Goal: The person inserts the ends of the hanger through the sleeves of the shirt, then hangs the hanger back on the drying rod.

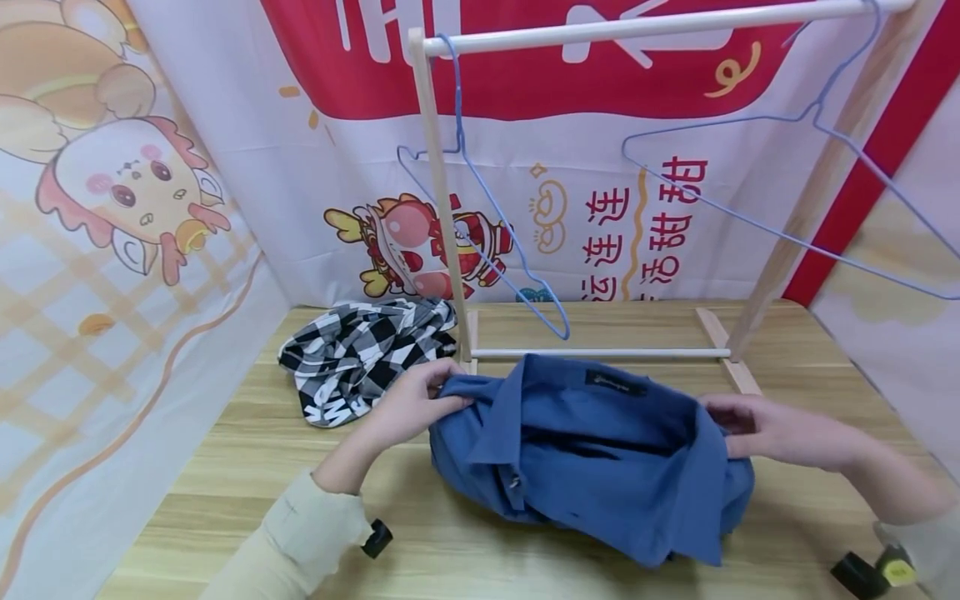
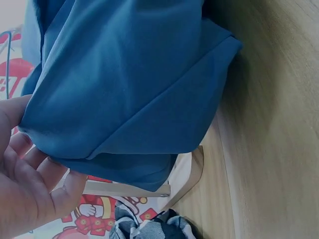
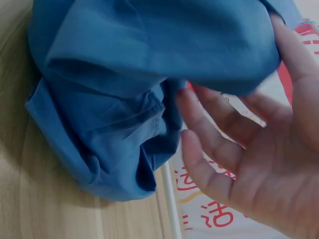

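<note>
A blue collared shirt (image 1: 600,450) is held up over the table, its collar spread open and a dark label (image 1: 615,382) showing inside the neck. My left hand (image 1: 416,402) grips one shoulder of it, thumb on one side and fingers on the other. At the opposite shoulder, my right hand (image 1: 787,429) pinches the cloth between thumb and fingers. In the left wrist view the left hand (image 2: 37,174) holds the edge of a hanging blue fold. Loose folds of the shirt (image 3: 119,119) droop close to the tabletop in the right wrist view.
Behind the shirt stands a wooden rack (image 1: 438,167) with a white top rail (image 1: 637,29). Two blue wire hangers hang there, a left hanger (image 1: 480,179) and a right hanger (image 1: 720,208). A crumpled black-and-white checked garment (image 1: 367,354) lies on the table (image 1: 225,500) at left.
</note>
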`<state>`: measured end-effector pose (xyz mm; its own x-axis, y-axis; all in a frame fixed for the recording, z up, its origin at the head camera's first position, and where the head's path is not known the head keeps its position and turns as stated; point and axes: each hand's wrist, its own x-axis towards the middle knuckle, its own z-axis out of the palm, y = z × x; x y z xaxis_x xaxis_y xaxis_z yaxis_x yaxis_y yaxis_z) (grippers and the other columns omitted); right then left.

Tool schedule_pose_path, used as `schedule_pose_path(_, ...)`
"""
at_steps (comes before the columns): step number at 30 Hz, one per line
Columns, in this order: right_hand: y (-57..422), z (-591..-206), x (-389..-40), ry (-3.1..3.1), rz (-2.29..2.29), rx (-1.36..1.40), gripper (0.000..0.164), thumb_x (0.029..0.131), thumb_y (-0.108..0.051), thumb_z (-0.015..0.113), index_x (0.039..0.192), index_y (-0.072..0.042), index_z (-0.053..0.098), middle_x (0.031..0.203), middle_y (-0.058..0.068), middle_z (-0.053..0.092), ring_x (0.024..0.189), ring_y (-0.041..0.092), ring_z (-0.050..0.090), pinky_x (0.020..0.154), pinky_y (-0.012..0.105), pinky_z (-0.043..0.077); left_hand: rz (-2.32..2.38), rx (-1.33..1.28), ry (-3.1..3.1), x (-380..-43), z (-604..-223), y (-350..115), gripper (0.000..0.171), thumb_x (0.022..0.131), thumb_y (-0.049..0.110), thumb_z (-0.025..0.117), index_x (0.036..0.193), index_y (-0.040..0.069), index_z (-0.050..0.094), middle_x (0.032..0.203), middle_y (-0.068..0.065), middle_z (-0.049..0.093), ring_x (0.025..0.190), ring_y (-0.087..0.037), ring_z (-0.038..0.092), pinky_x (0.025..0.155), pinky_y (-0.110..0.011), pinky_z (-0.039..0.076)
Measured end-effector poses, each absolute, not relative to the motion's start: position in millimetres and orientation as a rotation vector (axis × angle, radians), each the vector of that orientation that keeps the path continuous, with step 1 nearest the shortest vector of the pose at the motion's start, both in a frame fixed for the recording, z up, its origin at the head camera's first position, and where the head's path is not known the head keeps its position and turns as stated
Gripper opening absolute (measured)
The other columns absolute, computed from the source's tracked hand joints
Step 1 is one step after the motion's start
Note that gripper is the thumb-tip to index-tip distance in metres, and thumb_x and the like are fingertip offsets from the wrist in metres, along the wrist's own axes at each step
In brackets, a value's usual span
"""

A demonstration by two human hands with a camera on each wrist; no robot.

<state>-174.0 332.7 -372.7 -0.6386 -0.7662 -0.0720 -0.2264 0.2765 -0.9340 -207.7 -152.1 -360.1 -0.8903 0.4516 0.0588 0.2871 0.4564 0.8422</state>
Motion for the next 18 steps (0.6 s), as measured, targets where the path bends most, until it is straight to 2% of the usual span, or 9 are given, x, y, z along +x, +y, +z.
schedule_pose_path(3,334.3,-373.8,-170.0,1.984,-1.321,-0.850,0.051,0.106,0.002,0.048,0.138,-0.036,0.059,0.134,-0.015,0.059,0.116,0.002,0.055,0.094,0.020,0.048,1.420,0.628,2.545,-207.9,-359.7,-152.5,0.009,0.098,0.010,0.069,0.106,0.008,0.068,0.109,-0.008,0.069,0.089,-0.018,0.066,0.082,-0.036,0.053)
schedule_pose_path(4,333.6,-373.9,-169.2,1.978,-1.312,-0.844,0.048,0.106,0.001,0.046,0.135,-0.034,0.061,0.130,-0.014,0.061,0.114,0.002,0.056,0.092,0.021,0.048,1.420,0.624,2.547,-208.0,-359.6,-152.5,0.009,0.098,0.010,0.069,0.107,0.008,0.069,0.109,-0.008,0.070,0.090,-0.018,0.066,0.083,-0.036,0.053)
schedule_pose_path(7,328.7,-373.3,-168.0,1.990,-1.315,-0.877,0.038,0.108,0.001,0.040,0.122,-0.020,0.068,0.109,-0.005,0.066,0.099,0.011,0.060,0.082,0.023,0.049,1.409,0.615,2.554,-208.2,-359.6,-152.9,0.011,0.099,0.011,0.068,0.110,0.008,0.069,0.110,-0.008,0.071,0.092,-0.018,0.067,0.085,-0.038,0.053)
schedule_pose_path(10,320.4,-372.7,-169.2,1.947,-1.395,-0.923,0.032,0.110,0.003,0.033,0.108,-0.004,0.064,0.095,0.009,0.060,0.092,0.019,0.060,0.079,0.029,0.052,1.383,0.617,2.574,-208.8,-360.3,-154.0,0.017,0.100,0.011,0.067,0.116,0.009,0.070,0.115,-0.008,0.071,0.099,-0.020,0.068,0.088,-0.041,0.054)
schedule_pose_path(11,318.5,-372.2,-169.3,1.944,-1.425,-0.915,0.031,0.110,0.003,0.032,0.107,-0.002,0.062,0.094,0.009,0.059,0.091,0.017,0.060,0.079,0.030,0.052,1.378,0.619,2.575,-209.1,-360.7,-154.5,0.019,0.101,0.011,0.066,0.119,0.009,0.070,0.117,-0.009,0.071,0.101,-0.021,0.068,0.090,-0.043,0.054)
schedule_pose_path(14,315.5,-370.9,-169.5,1.959,-1.490,-0.858,0.030,0.111,0.000,0.030,0.108,-0.001,0.059,0.095,0.004,0.059,0.091,0.014,0.061,0.079,0.031,0.055,1.377,0.632,2.574,-210.4,-361.1,-156.4,0.024,0.102,0.011,0.064,0.125,0.010,0.070,0.123,-0.009,0.070,0.108,-0.023,0.067,0.094,-0.045,0.053)
schedule_pose_path(18,317.3,-369.4,-170.2,2.043,-1.484,-0.822,0.032,0.112,-0.003,0.030,0.110,-0.003,0.062,0.095,0.004,0.061,0.088,0.017,0.061,0.073,0.030,0.053,1.395,0.648,2.569,-211.6,-359.1,-158.3,0.026,0.103,0.010,0.062,0.127,0.009,0.070,0.125,-0.009,0.069,0.109,-0.023,0.066,0.095,-0.045,0.052)
